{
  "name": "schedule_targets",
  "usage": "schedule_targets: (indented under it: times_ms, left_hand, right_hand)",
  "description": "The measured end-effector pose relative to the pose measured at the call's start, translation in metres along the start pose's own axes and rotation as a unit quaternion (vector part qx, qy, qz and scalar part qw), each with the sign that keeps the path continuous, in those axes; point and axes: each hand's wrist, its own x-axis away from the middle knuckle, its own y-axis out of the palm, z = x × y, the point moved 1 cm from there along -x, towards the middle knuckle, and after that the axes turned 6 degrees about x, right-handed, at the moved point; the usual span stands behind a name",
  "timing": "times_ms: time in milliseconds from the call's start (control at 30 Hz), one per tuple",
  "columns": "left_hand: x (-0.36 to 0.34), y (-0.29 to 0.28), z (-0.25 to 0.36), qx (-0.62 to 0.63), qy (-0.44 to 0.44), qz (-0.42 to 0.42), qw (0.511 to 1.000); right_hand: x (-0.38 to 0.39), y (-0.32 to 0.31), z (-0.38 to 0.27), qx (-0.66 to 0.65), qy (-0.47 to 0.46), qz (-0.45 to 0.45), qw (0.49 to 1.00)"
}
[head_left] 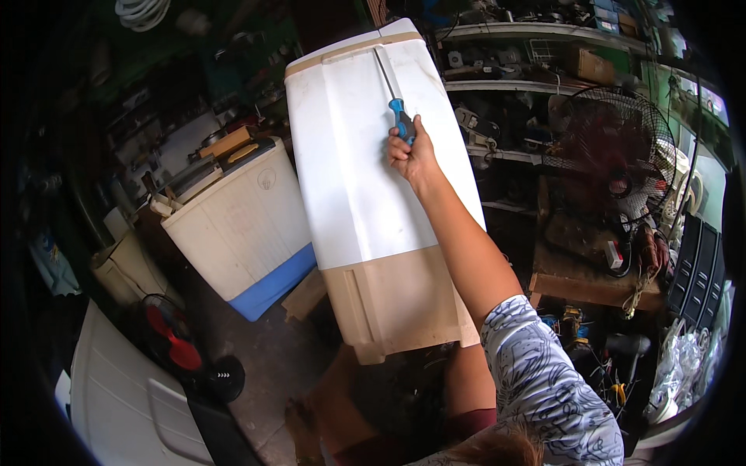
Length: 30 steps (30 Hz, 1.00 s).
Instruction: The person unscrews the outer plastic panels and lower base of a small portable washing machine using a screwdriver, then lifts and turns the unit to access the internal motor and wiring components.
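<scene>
In front of me stands a tall white washing machine body point(361, 179) with a tan base and a tan strip along its top edge. My right hand point(410, 151) reaches over its white panel, closed round the handle of a screwdriver point(398, 107). The handle is blue and black. Its long metal shaft points away from me, with the tip by the tan strip near the top. Whether the tip touches a screw is too small to tell. My left hand is not in view; my legs show below the machine.
At left stands another white washer body point(241, 210) with a blue base and loose parts on top. A pedestal fan point(614, 147) stands at right by a wooden table point(579, 283). Tools point(614, 380) lie low right. Cluttered shelves point(536, 31) line the back. A white panel point(124, 388) leans lower left.
</scene>
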Motion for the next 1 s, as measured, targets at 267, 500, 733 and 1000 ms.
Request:
schedule_targets:
  times_ms: [267,500,733,1000]
  left_hand:
    - [0.009,0.111,-0.023,-0.382,0.224,0.007,0.897]
    - [-0.004,0.282,-0.111,-0.527,0.482,-0.362,0.599]
    - [-0.028,0.268,-0.14,-0.487,0.497,-0.356,0.624]
    - [-0.027,0.269,-0.145,-0.501,0.509,-0.354,0.604]
  right_hand:
    - [0.018,0.024,0.013,0.722,-0.346,0.298,0.52]
    - [-0.01,0.008,0.019,0.597,-0.441,0.268,0.614]
    - [-0.011,-0.009,-0.012,-0.017,0.026,-0.122,0.992]
    - [-0.018,-0.002,0.002,0.674,-0.462,0.236,0.526]
